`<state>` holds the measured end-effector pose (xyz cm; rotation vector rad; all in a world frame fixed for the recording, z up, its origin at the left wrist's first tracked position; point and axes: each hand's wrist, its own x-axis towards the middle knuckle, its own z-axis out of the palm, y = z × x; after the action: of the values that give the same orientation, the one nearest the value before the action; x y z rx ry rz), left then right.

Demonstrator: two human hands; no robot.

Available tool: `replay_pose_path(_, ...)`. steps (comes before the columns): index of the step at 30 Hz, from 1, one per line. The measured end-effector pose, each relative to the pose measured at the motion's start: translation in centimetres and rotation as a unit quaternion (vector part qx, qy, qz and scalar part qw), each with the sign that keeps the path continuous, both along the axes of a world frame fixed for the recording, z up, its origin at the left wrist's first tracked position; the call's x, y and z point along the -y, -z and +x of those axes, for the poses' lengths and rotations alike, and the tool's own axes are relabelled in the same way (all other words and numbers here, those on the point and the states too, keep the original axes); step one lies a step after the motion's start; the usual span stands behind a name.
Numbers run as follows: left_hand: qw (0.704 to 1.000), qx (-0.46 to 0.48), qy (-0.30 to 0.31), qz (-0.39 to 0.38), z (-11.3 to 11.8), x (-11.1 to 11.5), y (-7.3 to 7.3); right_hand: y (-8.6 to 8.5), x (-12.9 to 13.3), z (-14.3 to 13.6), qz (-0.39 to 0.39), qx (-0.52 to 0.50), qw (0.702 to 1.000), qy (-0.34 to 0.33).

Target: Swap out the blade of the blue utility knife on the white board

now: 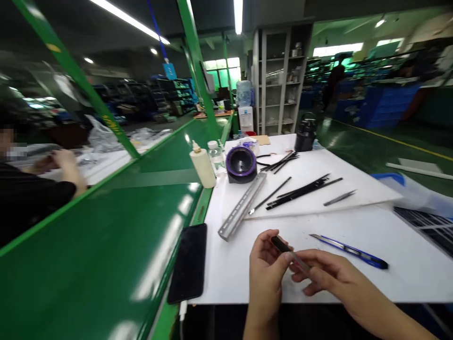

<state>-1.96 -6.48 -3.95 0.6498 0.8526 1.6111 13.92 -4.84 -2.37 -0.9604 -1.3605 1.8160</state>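
Note:
My left hand is closed around one end of a short dark strip, near the front edge of the white table. The fingers of my right hand pinch the strip's other end, which looks greyish and partly hidden. Its exact kind does not show. To the right of my hands lies a blue utility knife, blade out and pointing left. Beyond them rests a slotted grey metal channel. Several thin black strips and a pair of pointed tweezers lie on a white board.
A black phone with a white cable lies at the left edge, beside a green conveyor belt. Behind the channel stand a purple-rimmed black device, a cream squeeze bottle and a clear bottle. Across the belt, a person works.

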Motion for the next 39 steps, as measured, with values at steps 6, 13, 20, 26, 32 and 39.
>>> replay_pose_path(6,0.953,0.236,-0.183,-0.060,-0.6,-0.9,-0.1,-0.9,-1.2,-0.1,0.065,-0.027,0.988,0.136)
replay_pose_path(13,0.911,0.365,-0.122,-0.150,1.1,-1.4,-0.4,-2.2,-1.1,-2.4,0.151,-0.039,0.967,0.203)
replay_pose_path(20,0.963,0.267,0.005,-0.036,3.0,-0.9,0.7,-2.2,-0.4,-3.0,0.247,0.003,0.937,0.246)
replay_pose_path(26,0.972,0.222,0.065,-0.040,3.4,-0.4,-0.1,-4.0,0.4,-2.3,0.436,0.057,0.881,0.177)
replay_pose_path(32,0.968,0.228,0.096,-0.042,3.3,0.0,0.1,-4.8,0.7,-2.0,0.442,0.047,0.883,0.151)
replay_pose_path(39,0.961,0.238,0.130,-0.050,3.1,0.0,0.2,-5.0,0.7,-1.8,0.411,0.004,0.905,0.113)
